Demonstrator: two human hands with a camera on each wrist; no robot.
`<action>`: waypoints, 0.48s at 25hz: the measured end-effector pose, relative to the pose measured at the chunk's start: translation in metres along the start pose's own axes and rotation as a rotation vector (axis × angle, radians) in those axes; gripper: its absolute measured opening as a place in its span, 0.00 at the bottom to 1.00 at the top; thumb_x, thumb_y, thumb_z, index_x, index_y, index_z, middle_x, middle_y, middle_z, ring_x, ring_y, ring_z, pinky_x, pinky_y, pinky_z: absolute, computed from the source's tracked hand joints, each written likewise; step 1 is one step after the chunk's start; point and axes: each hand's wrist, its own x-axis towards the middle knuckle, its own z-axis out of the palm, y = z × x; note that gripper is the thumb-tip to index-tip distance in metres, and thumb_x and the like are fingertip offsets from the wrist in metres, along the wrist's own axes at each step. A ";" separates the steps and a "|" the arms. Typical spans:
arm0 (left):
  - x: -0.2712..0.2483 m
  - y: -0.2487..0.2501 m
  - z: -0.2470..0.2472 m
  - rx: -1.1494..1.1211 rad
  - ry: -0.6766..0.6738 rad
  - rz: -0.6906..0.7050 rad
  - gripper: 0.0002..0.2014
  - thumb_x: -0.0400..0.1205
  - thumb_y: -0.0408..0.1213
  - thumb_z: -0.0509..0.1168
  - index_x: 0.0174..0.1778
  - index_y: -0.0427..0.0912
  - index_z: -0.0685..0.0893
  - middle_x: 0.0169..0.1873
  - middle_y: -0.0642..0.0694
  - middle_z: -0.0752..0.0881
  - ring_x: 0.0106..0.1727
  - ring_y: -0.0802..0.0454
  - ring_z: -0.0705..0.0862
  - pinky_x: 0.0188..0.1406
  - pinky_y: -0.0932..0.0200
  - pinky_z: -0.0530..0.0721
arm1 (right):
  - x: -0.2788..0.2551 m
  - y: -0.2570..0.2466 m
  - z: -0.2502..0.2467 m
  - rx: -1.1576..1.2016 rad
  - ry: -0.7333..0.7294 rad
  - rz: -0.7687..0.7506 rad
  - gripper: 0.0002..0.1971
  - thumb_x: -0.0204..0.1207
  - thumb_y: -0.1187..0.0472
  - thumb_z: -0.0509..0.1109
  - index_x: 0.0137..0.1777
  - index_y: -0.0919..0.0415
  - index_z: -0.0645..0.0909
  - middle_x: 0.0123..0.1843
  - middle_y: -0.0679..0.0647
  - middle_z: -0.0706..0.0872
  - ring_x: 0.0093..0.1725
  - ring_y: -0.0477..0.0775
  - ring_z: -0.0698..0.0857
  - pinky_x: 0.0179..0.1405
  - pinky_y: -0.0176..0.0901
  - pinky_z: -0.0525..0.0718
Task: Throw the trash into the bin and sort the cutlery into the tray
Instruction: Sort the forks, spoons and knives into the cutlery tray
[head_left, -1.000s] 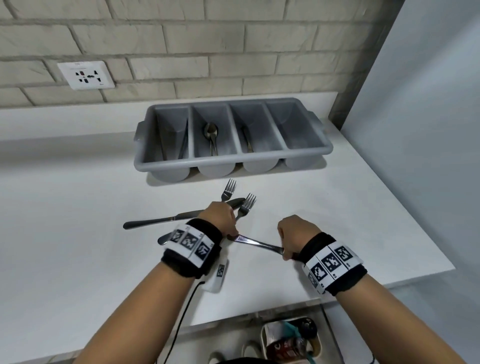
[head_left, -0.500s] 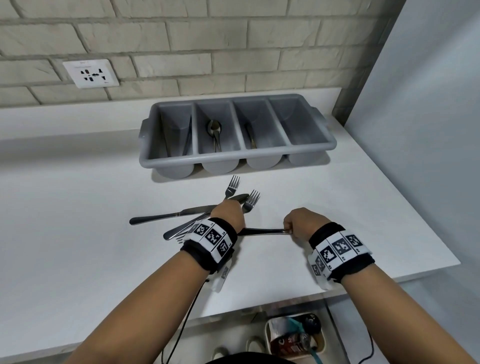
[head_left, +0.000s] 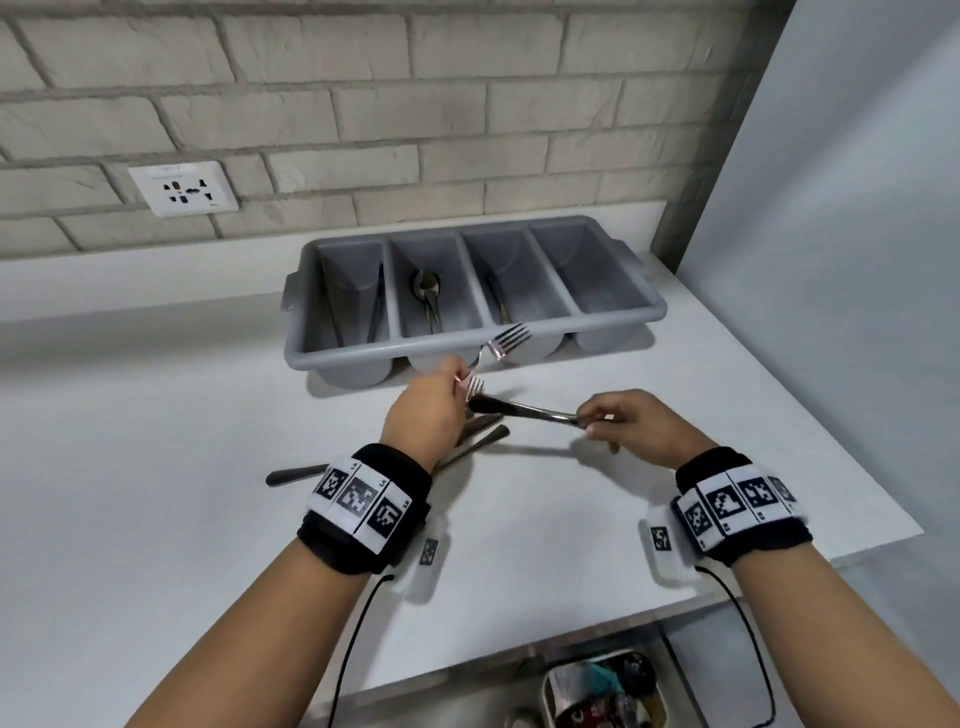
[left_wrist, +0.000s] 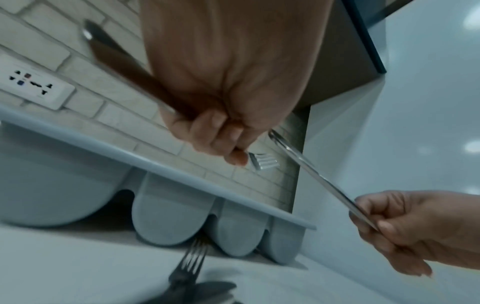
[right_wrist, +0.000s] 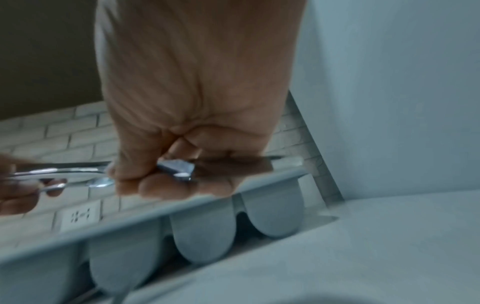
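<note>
The left hand (head_left: 423, 410) is curled in a fist round a fork (head_left: 501, 343), whose four shiny tines stick out past the knuckles toward the tray; the left wrist view shows the smooth metal handle running back through the palm. The right hand (head_left: 631, 423) pinches, between thumb and bent fingers, the end of a second slim polished steel piece (head_left: 524, 409) that spans the gap between both hands; its other end reaches the left hand's fingers, where a small set of tines shows, though whether those tines belong to it cannot be told. Each wrist wears a black band (head_left: 363, 506) with white squares of black-and-white code marks.

Under the left hand lie more steel pieces on the counter (head_left: 156, 519): two dark handles (head_left: 480, 439) just beside the wrist and one rounded handle (head_left: 293, 475) pointing left; the left wrist view shows a fork's tines among them; the exact count is hidden by the hand.

Beyond stands the grey plastic cutlery tray (head_left: 613, 317), oblong, with four long compartments with rounded ends; a spoon (head_left: 428, 293) lies in the second from the left, and thin pieces show in the first and third, too dim to name. The counter is white and matt; behind it a pale brick wall with one white socket (head_left: 184, 189). Below the counter's edge a bin (head_left: 605, 691) holds crumpled trash.
</note>
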 end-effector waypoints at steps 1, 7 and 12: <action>0.003 -0.001 -0.009 -0.044 0.059 -0.007 0.11 0.84 0.34 0.52 0.59 0.40 0.75 0.49 0.34 0.87 0.51 0.35 0.84 0.52 0.45 0.83 | 0.005 -0.010 -0.002 0.092 0.110 -0.030 0.14 0.73 0.75 0.69 0.38 0.53 0.84 0.37 0.47 0.84 0.25 0.36 0.79 0.24 0.28 0.76; 0.023 -0.006 -0.029 -0.114 0.133 -0.099 0.22 0.80 0.22 0.51 0.70 0.37 0.72 0.53 0.35 0.84 0.50 0.42 0.81 0.48 0.60 0.71 | 0.089 -0.058 -0.015 0.125 0.486 0.020 0.06 0.73 0.70 0.69 0.44 0.59 0.80 0.30 0.46 0.79 0.20 0.36 0.79 0.29 0.29 0.78; 0.048 0.004 -0.030 -0.194 0.070 -0.158 0.19 0.81 0.22 0.50 0.64 0.38 0.77 0.51 0.42 0.80 0.42 0.39 0.84 0.33 0.59 0.79 | 0.178 -0.079 -0.014 0.249 0.356 0.207 0.13 0.76 0.74 0.58 0.57 0.64 0.76 0.34 0.58 0.80 0.22 0.50 0.75 0.15 0.35 0.73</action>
